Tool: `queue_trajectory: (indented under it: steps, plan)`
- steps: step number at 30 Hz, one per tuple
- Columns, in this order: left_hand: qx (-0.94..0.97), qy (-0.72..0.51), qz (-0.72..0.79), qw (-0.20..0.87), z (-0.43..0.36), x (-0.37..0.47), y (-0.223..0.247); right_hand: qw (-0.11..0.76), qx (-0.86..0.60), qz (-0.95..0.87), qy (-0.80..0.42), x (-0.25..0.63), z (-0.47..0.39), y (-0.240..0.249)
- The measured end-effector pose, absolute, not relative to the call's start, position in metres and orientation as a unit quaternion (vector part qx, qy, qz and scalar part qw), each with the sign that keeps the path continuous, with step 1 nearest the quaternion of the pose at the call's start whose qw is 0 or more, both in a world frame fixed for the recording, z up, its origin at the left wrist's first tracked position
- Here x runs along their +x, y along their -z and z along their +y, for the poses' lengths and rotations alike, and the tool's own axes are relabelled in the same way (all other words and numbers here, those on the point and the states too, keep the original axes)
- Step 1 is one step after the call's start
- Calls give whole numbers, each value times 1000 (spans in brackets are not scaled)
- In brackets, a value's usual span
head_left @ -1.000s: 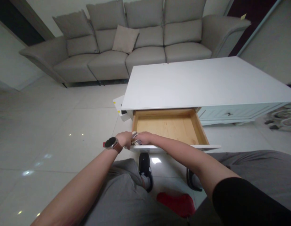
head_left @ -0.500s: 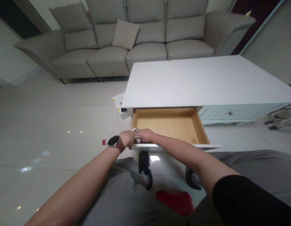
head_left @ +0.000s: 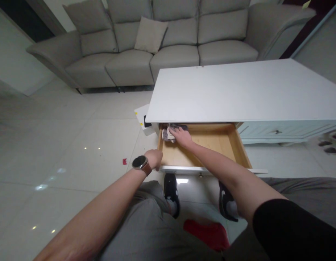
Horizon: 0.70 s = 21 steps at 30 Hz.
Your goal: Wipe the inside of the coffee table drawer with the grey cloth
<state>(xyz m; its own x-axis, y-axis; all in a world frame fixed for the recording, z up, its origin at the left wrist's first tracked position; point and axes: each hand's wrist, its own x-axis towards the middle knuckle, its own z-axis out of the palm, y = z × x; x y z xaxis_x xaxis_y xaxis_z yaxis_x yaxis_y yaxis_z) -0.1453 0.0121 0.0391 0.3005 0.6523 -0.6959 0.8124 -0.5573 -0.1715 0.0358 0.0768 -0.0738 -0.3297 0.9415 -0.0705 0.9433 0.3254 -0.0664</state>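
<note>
A wooden drawer (head_left: 206,143) with a white front stands pulled out of the white coffee table (head_left: 224,90). My right hand (head_left: 182,137) is inside it near the back left corner, its fingers closed on a crumpled grey and white cloth (head_left: 168,136) against the drawer floor. Part of the cloth lies under the fingers. At the drawer's front left corner, my left hand (head_left: 154,158) grips the edge with curled fingers, their tips hidden. A dark round watch with a brown strap (head_left: 142,165) is on the left wrist.
Behind the table runs a grey sofa (head_left: 129,67) with a cushion (head_left: 150,35). A white box (head_left: 143,117) stands left of the table. On the floor lies a small red scrap (head_left: 124,161); something red (head_left: 207,233) sits between my legs.
My right hand has moved from the drawer's front left corner to its back left, taking the cloth along. My left hand stays at the front corner, now apart from the cloth. The view has shifted slightly.
</note>
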Motion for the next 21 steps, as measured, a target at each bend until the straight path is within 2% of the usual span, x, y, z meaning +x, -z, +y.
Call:
queue_trajectory:
  steps: [5,10,16,21]
  plan:
    - [795,382,458,111,10,-142,-45,130,478,866,59,90,58,107]
    - [799,377,457,106,8,-141,-44,123,500,854,67,100,49,129]
    - [811,374,421,156,5,-133,-41,138,486,861,58,100,57,121]
    - [814,371,420,150,6,-131,-40,211,515,830,19,153,58,112]
